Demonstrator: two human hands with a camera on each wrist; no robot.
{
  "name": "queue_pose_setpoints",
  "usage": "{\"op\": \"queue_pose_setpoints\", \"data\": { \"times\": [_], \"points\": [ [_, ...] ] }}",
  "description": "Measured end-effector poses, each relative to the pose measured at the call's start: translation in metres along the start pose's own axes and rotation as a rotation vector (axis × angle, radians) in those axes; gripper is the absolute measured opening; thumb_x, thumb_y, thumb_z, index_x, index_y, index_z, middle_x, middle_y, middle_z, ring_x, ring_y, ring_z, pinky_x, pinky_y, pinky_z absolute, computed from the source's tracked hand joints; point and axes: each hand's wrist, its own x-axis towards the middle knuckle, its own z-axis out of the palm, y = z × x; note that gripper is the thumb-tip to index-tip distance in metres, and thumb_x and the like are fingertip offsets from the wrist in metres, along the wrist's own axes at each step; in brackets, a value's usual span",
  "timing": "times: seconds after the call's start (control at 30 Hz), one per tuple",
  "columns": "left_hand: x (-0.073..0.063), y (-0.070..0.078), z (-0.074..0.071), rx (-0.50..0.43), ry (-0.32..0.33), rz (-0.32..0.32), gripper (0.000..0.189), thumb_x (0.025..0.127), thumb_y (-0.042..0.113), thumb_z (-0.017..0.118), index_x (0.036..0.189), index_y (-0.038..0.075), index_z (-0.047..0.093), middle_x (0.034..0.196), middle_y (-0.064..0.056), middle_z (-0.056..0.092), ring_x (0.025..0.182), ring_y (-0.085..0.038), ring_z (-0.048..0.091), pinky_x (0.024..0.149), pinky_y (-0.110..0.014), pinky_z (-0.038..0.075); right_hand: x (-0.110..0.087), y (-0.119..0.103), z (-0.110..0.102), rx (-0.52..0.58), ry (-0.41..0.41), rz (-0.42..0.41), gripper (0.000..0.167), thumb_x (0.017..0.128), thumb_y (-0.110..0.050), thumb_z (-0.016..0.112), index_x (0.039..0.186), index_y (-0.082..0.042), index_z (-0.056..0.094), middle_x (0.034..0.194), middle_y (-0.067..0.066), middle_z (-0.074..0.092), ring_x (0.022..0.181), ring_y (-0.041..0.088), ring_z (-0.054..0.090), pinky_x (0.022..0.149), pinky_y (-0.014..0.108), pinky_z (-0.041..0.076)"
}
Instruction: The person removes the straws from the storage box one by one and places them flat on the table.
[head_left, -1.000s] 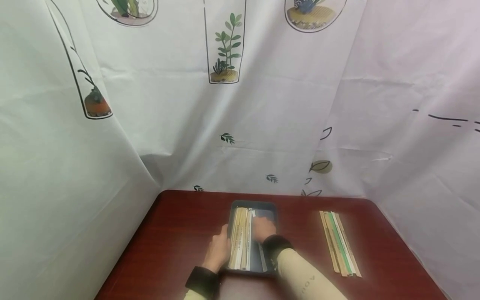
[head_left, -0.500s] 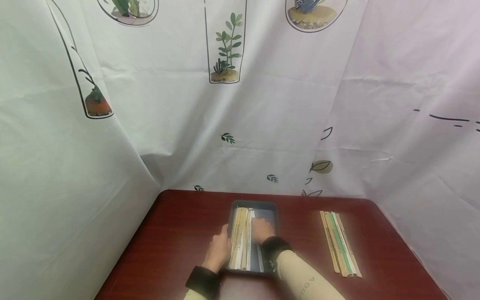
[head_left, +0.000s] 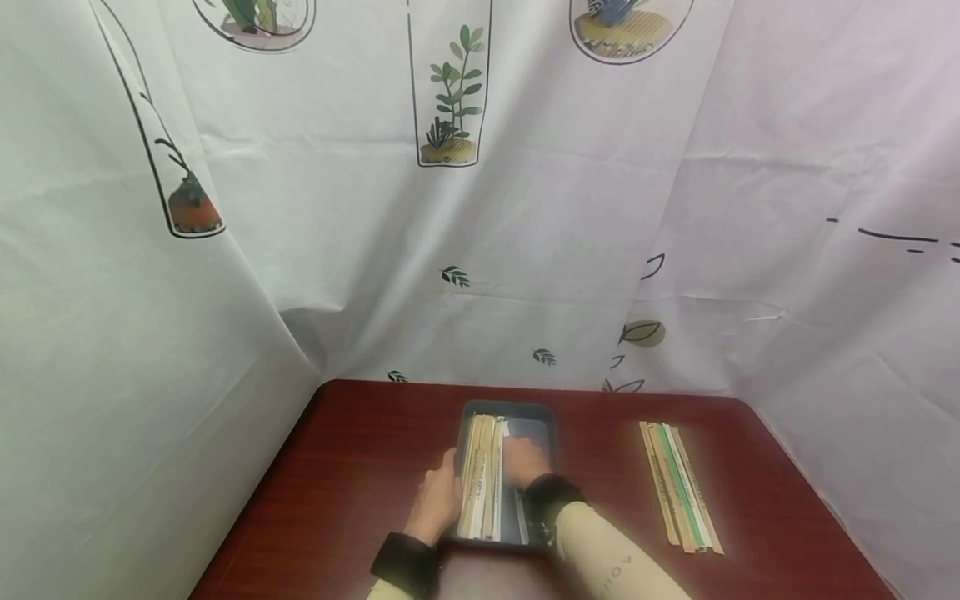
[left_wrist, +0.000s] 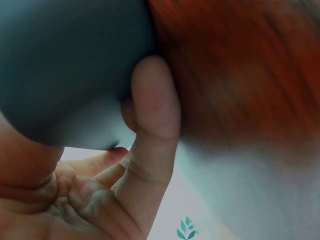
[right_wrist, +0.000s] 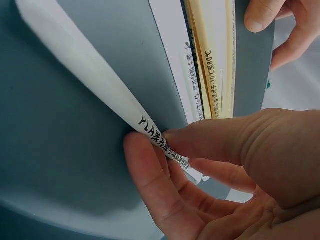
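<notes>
My left hand (head_left: 435, 502) grips the left side of a blue-grey tray (head_left: 536, 427), its thumb and fingers around the wall in the left wrist view. Inside the tray, my right hand (head_left: 527, 461) pinches a slim white paper-wrapped straw (right_wrist: 90, 65) between thumb and fingers; black print runs along its wrapper. To the left of that straw, a row of white and tan wrapped straws (head_left: 480, 479) lies lengthwise against the tray's left side. From the head view, my right hand hides the middle of the pinched straw.
On the dark red table (head_left: 360, 467), a separate row of tan, white and green wrapped sticks (head_left: 681, 492) lies to the right of the tray. A white printed curtain (head_left: 337, 208) encloses the table at the back and sides.
My right hand and the white straw have shifted slightly left toward the row in the tray. The left hand has kept its place.
</notes>
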Motion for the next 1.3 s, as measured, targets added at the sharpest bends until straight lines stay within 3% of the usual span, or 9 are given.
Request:
{"op": "queue_pose_setpoints", "data": {
  "times": [0.23, 0.4, 0.63, 0.77, 1.13, 1.3],
  "points": [
    [0.000, 0.000, -0.001, -0.002, -0.001, -0.007, 0.050, 0.100, 0.008, 0.059, 0.148, 0.004, 0.048, 0.095, -0.023, 0.069, 0.067, -0.022, 0.058, 0.062, -0.046, 0.049, 0.006, 0.011, -0.002, -0.006, 0.000, -0.041, 0.019, 0.079, 0.005, 0.069, 0.081, -0.010, 0.057, 0.071, 0.004, 0.052, 0.064, 0.023, 0.051, 0.058, 0.040, 0.045],
    [0.001, 0.002, -0.002, -0.001, -0.001, -0.016, 0.050, 0.100, 0.008, 0.059, 0.148, 0.005, 0.048, 0.098, -0.024, 0.069, 0.068, -0.023, 0.059, 0.063, -0.047, 0.050, 0.007, 0.010, -0.022, 0.020, -0.002, -0.004, 0.015, 0.084, 0.005, 0.065, 0.092, -0.007, 0.063, 0.073, 0.003, 0.055, 0.063, 0.021, 0.054, 0.055, 0.038, 0.045],
    [0.001, 0.001, -0.001, 0.011, 0.008, -0.008, 0.050, 0.099, 0.007, 0.059, 0.147, 0.004, 0.048, 0.091, -0.024, 0.069, 0.064, -0.022, 0.057, 0.059, -0.044, 0.048, 0.003, 0.010, -0.055, 0.072, 0.015, 0.067, 0.038, 0.077, 0.007, 0.066, 0.113, -0.005, 0.068, 0.082, 0.007, 0.063, 0.065, 0.022, 0.057, 0.058, 0.038, 0.046],
    [-0.001, 0.000, 0.000, 0.013, 0.013, 0.003, 0.049, 0.099, 0.007, 0.059, 0.146, 0.003, 0.048, 0.093, -0.025, 0.069, 0.064, -0.022, 0.058, 0.059, -0.044, 0.048, 0.001, 0.015, -0.070, 0.070, 0.055, 0.104, 0.042, 0.077, 0.008, 0.067, 0.117, -0.003, 0.067, 0.086, 0.009, 0.066, 0.067, 0.023, 0.058, 0.060, 0.038, 0.047],
    [-0.002, 0.001, -0.002, -0.025, -0.021, -0.026, 0.050, 0.101, 0.007, 0.057, 0.149, 0.003, 0.045, 0.083, -0.016, 0.066, 0.058, -0.019, 0.053, 0.055, -0.038, 0.043, -0.006, 0.061, -0.082, 0.101, 0.135, 0.175, 0.045, 0.080, -0.001, 0.075, 0.124, 0.000, 0.066, 0.093, 0.012, 0.069, 0.071, 0.026, 0.060, 0.062, 0.043, 0.051],
    [-0.001, 0.002, -0.001, -0.035, -0.034, -0.049, 0.051, 0.101, 0.008, 0.057, 0.151, 0.004, 0.044, 0.077, -0.011, 0.063, 0.057, -0.019, 0.052, 0.055, -0.037, 0.042, -0.014, 0.083, -0.082, 0.091, 0.138, 0.198, 0.043, 0.085, -0.006, 0.073, 0.126, 0.002, 0.064, 0.103, 0.018, 0.070, 0.081, 0.031, 0.065, 0.072, 0.051, 0.055]
  ]
}}
